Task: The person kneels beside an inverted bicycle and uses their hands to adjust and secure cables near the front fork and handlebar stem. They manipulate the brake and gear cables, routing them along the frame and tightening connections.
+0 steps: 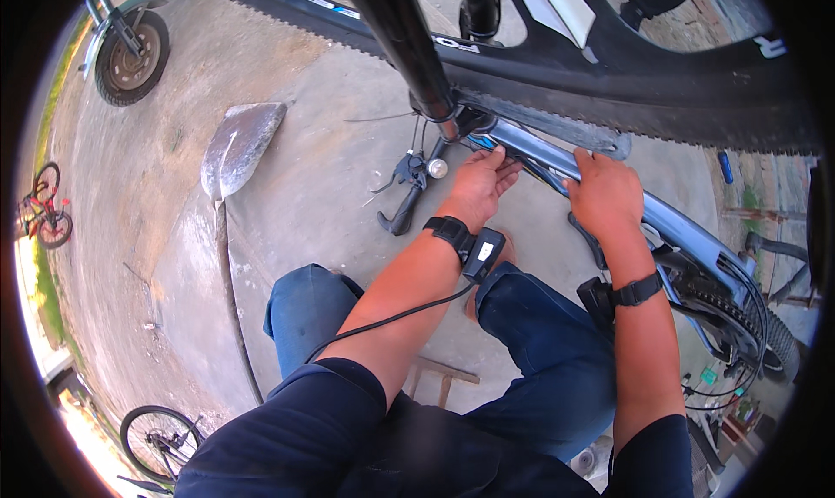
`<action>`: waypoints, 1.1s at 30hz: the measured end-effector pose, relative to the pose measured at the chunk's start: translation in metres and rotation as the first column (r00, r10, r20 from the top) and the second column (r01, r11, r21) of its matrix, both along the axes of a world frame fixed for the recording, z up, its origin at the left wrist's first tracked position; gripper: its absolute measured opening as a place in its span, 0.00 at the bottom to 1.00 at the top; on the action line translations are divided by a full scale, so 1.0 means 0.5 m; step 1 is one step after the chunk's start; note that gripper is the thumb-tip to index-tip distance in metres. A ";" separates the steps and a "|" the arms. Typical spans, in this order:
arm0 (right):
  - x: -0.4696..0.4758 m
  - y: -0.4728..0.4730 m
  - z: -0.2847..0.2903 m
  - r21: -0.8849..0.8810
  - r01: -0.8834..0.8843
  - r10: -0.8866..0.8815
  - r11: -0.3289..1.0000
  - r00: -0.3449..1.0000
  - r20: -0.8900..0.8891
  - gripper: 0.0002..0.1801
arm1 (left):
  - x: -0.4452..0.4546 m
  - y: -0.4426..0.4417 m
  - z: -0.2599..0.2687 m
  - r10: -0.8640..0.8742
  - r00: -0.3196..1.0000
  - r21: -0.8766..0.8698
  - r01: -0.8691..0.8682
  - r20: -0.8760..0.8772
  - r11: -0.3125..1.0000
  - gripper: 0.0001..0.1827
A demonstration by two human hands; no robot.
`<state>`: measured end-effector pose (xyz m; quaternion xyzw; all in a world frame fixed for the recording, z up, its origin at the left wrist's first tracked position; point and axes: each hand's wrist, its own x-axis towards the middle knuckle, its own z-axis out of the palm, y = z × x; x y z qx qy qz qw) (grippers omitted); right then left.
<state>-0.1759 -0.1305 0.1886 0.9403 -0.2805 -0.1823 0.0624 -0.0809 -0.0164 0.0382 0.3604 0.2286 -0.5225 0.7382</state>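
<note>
A bicycle stands upside down before me, its frame tube running from the steering head to the lower right. My left hand is at the underside of this tube near the steering head, thumb and fingertips close together beside thin cables. What it pinches is hidden. Further along, my right hand wraps over the same tube. The black fork leg rises to the front wheel, which has a knobbly tyre. Below the steering head, a handlebar grip, brake lever and silver bell lie near the concrete floor.
A shovel lies on the floor to the left. A motor scooter's wheel, a small red bicycle and another bicycle wheel stand farther out. Another person's foot shows at top right. A wooden stool is beneath me.
</note>
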 end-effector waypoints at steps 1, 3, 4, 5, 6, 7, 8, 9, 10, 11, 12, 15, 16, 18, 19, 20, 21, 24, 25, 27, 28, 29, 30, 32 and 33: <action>0.001 0.001 0.002 -0.002 0.013 -0.013 1.000 1.000 -0.008 0.20 | 0.003 0.000 0.002 -0.007 1.000 0.019 0.007 -0.008 1.000 0.07; 0.001 0.000 -0.003 -0.029 -0.002 0.002 1.000 1.000 -0.009 0.20 | 0.009 0.002 0.001 -0.019 1.000 0.047 0.018 0.014 0.999 0.09; 0.001 0.001 -0.004 -0.032 -0.007 0.007 0.999 1.000 -0.014 0.20 | 0.009 0.003 -0.002 -0.009 1.000 0.042 0.008 0.016 0.999 0.09; 0.002 0.002 -0.004 -0.035 -0.011 0.010 0.999 1.000 -0.020 0.20 | 0.010 0.003 -0.005 -0.001 1.000 0.038 0.000 0.019 0.999 0.09; 0.001 0.000 -0.004 -0.036 -0.009 0.008 0.999 1.000 -0.026 0.20 | 0.010 0.000 -0.002 0.006 1.000 0.048 -0.007 0.021 0.999 0.09; 0.001 -0.001 -0.005 -0.037 -0.006 0.005 0.999 0.999 -0.032 0.20 | 0.012 -0.001 0.000 0.012 1.000 0.059 -0.014 0.023 0.998 0.08; 0.001 -0.003 -0.005 -0.038 -0.003 0.002 0.999 0.999 -0.038 0.20 | 0.014 -0.003 0.002 0.017 1.000 0.069 -0.019 0.025 0.997 0.08; -0.001 -0.003 -0.005 -0.035 -0.009 0.008 0.999 1.000 -0.026 0.20 | 0.013 -0.003 0.002 0.028 0.999 0.064 -0.029 0.017 0.998 0.08; -0.003 -0.003 -0.005 -0.032 -0.014 0.013 0.999 1.000 -0.014 0.20 | 0.013 -0.004 0.002 0.037 0.999 0.058 -0.038 0.010 0.998 0.08; -0.005 -0.003 -0.005 -0.030 -0.018 0.018 0.999 1.000 -0.003 0.20 | 0.011 -0.004 0.002 0.046 0.999 0.053 -0.046 0.002 0.998 0.08; -0.004 -0.004 -0.003 -0.021 -0.014 0.014 1.000 1.000 -0.005 0.20 | 0.011 -0.006 0.002 0.047 0.999 0.068 -0.047 0.006 0.997 0.08; -0.003 -0.006 -0.002 -0.011 -0.014 0.014 1.000 1.000 -0.005 0.21 | 0.012 -0.005 0.001 0.039 0.999 0.093 -0.041 0.019 0.995 0.07; -0.004 -0.006 -0.003 -0.016 -0.025 0.025 1.000 1.000 -0.002 0.21 | 0.013 -0.003 0.001 0.031 0.999 0.087 -0.033 0.025 0.996 0.07; -0.005 -0.006 -0.004 -0.017 -0.023 0.023 1.000 1.000 0.011 0.21 | 0.014 0.002 0.000 0.005 0.999 0.087 -0.008 0.032 0.996 0.07; -0.006 -0.006 -0.005 -0.013 -0.011 0.011 1.000 1.000 0.020 0.21 | 0.015 0.004 -0.001 -0.012 0.999 0.094 0.009 0.033 0.996 0.07; -0.006 -0.005 -0.005 -0.008 0.000 0.000 1.000 1.000 0.030 0.20 | 0.016 0.007 -0.002 -0.029 0.999 0.100 0.026 0.034 0.995 0.07; -0.008 -0.002 -0.003 0.013 -0.023 0.022 1.000 0.994 0.108 0.20 | 0.018 0.009 -0.003 -0.037 0.999 0.099 0.034 0.031 0.994 0.07; -0.011 0.021 -0.006 0.043 -0.177 0.148 0.983 0.915 0.375 0.20 | 0.027 0.015 -0.008 -0.054 0.998 0.088 0.052 0.026 0.995 0.07; -0.021 0.035 -0.026 0.026 -0.273 0.228 0.962 0.848 0.479 0.20 | 0.027 0.017 -0.008 -0.059 0.998 0.077 0.057 0.025 0.995 0.07; -0.030 0.064 -0.073 0.091 -0.355 0.248 0.931 0.793 0.557 0.20 | 0.030 0.021 -0.010 -0.065 0.997 0.074 0.062 0.042 0.995 0.06; -0.034 0.077 -0.096 0.179 -0.333 0.196 0.926 0.826 0.529 0.20 | 0.030 0.021 -0.006 -0.072 0.996 0.076 0.068 0.057 0.995 0.06; -0.037 0.085 -0.122 0.265 -0.308 0.145 0.914 0.857 0.495 0.19 | 0.029 0.020 -0.003 -0.079 0.994 0.078 0.073 0.071 0.994 0.06; -0.040 0.085 -0.157 0.470 -0.137 -0.104 0.872 0.886 0.451 0.18 | 0.028 0.020 0.000 -0.083 0.994 0.089 0.076 0.071 0.993 0.06; -0.037 0.077 -0.213 0.788 0.181 -0.544 0.588 0.809 0.220 0.16 | 0.027 0.015 0.007 -0.092 0.993 0.108 0.083 0.077 0.991 0.07; -0.024 0.083 -0.221 0.876 0.267 -0.714 0.403 0.690 0.118 0.15 | 0.029 0.018 0.004 -0.092 0.992 0.121 0.082 0.085 0.989 0.06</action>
